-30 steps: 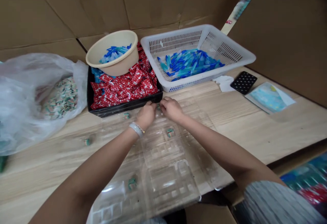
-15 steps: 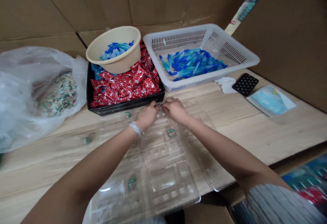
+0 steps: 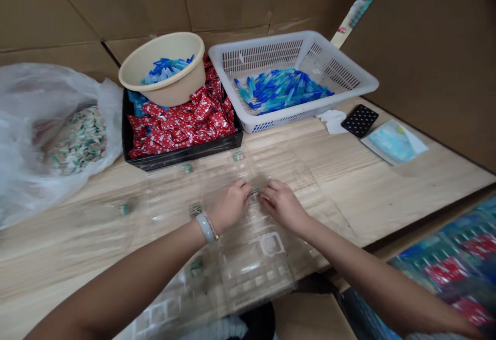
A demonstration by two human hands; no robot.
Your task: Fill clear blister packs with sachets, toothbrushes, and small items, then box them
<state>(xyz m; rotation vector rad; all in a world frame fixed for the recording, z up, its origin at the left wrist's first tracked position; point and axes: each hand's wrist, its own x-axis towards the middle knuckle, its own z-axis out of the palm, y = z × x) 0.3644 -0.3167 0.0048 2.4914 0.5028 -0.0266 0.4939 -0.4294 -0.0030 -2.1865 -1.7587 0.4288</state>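
Note:
My left hand (image 3: 229,206) and my right hand (image 3: 282,204) meet over a clear plastic blister tray (image 3: 251,262) on the wooden table (image 3: 387,185). Both hands have their fingers pinched on one small green and white wrapped candy (image 3: 254,192) between them. More such candies lie in the clear trays: one (image 3: 238,155) near the black box, one (image 3: 186,168) left of it, one (image 3: 195,209) by my left wrist. A white band circles my left wrist.
A black box (image 3: 182,155) of red packets carries a beige bowl (image 3: 165,71) of blue pieces. A white basket (image 3: 290,79) holds more blue pieces. A clear bag (image 3: 50,133) of candies lies left. A dotted black pad (image 3: 359,120) and a leaflet (image 3: 393,142) lie right.
Both hands have drawn back from the black box's edge toward me, leaving a candy in the tray there, and now pinch another candy nearer the tray's middle.

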